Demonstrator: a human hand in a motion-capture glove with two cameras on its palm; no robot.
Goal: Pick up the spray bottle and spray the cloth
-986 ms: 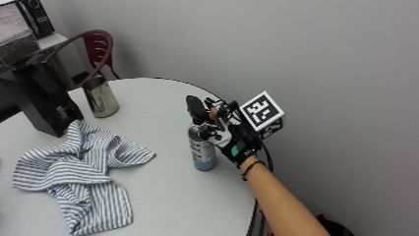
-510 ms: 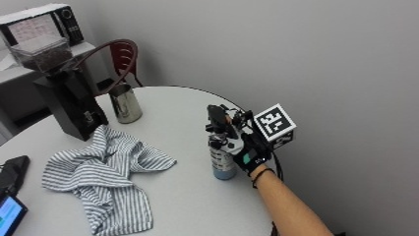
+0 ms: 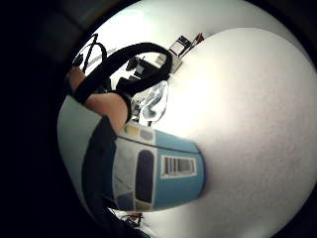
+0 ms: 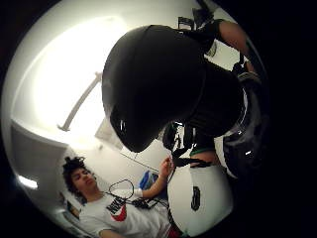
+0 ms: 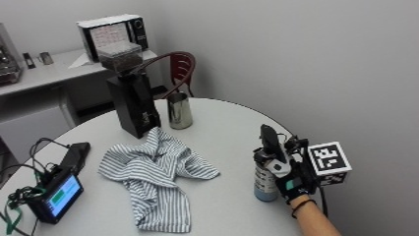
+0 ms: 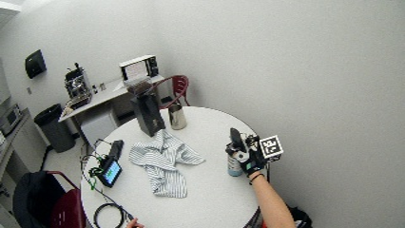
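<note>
right hand point(image 5: 291, 178): gloved, fingers curled round the spray bottle point(image 5: 266, 173), wrapped at the neck and upper body; thumb-side palm view is filled by the black spray head point(image 4: 158, 84), so palm is right against it.
bottle: upright, base looks to be on the table point(image 5: 223, 123) or barely off it, can't tell which; blue label with barcode point(image 3: 178, 166) shows in the little-finger palm view, white tabletop beneath.
bottle position: near the table's edge on the person's side, well apart from the cloth point(image 5: 154, 174).
cloth: striped, crumpled, lies flat mid-table, one tail trailing toward the near rim; untouched.
step: grasp looks done, lift just starting or about to start. Spray not yet done.
next move: judged — raise the bottle, swing the nozzle toward the cloth, get a finger on the trigger; which way the nozzle faces is hard to read from here.
open room: bare tabletop between bottle and cloth, nothing in the path.
edges: table rim just beside the bottle and wrist, little margin on that side; wall close behind the hand.
other stuff: black grinder point(image 5: 131, 101) and steel cup point(image 5: 179, 111) beyond the cloth, small screen device point(image 5: 55, 194) with cables at the far rim; all out of the sweep.
risk: overspray could reach the screen device if aimed long.
</note>
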